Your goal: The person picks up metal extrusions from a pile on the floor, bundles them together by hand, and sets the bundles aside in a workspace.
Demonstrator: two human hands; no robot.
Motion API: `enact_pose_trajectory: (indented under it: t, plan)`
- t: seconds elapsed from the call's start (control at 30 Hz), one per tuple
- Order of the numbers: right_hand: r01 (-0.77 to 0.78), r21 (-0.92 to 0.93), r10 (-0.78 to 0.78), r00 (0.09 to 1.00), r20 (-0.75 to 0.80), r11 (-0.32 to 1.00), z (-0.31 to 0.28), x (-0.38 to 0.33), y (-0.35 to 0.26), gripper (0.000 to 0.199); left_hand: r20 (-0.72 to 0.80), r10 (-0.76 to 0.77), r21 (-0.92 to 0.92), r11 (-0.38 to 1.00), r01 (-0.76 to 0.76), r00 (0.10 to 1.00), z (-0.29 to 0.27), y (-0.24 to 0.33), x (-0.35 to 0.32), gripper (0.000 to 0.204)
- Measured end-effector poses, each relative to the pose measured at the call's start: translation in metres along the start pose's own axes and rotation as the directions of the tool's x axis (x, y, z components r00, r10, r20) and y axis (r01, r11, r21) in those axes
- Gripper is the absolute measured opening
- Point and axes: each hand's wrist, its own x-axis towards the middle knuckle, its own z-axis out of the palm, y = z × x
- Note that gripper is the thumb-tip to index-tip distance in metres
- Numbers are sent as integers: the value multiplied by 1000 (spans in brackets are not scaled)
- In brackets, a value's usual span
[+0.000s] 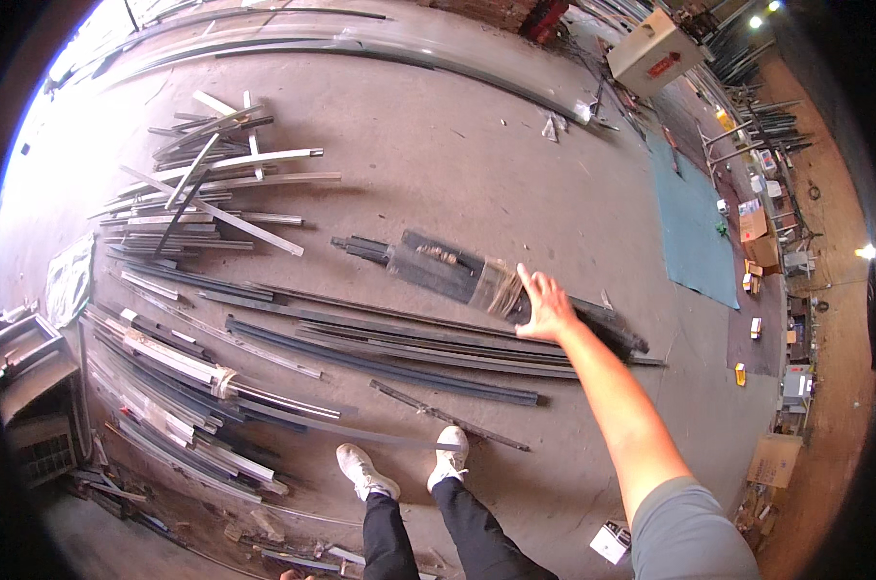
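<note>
Right hand (546, 307) spread, fingers and thumb apart at one end of a dark, wrapped bundle of bars (443, 266), beside its tape band (497, 290); whether it grips, I cannot tell; of the left hand (290, 575) only a sliver shows, too little to tell its state; the bundle is over the middle of the concrete floor (409, 145), well in from the floor's right edge, where a blue mat (689, 222) lies; long dark bars (380, 333) lie between bundle and shoes (362, 469).
</note>
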Motion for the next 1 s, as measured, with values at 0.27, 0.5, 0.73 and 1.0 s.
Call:
enact_pose_trajectory:
  t: [0.27, 0.5, 0.73, 1.0]
  plan:
    - [158, -154, -183, 970, -163, 975, -65, 105, 98, 135, 16, 0, 114, 993, -2, 1000, 50, -27, -54, 62]
    - [227, -295, -164, 960, 225, 928, -13, 116, 58, 139, 107, 8, 11, 1000, -10, 994, 116, 58, -79, 64]
    - [534, 175, -528, 632, 567, 827, 144, -114, -45, 99, 123, 70, 63, 995, -78, 990, 137, 83, -55, 53]
    - [-209, 271, -110, 564, 818, 940, 197, -362, -37, 89, 84, 201, 50, 977, -206, 976, 98, 66, -64, 44]
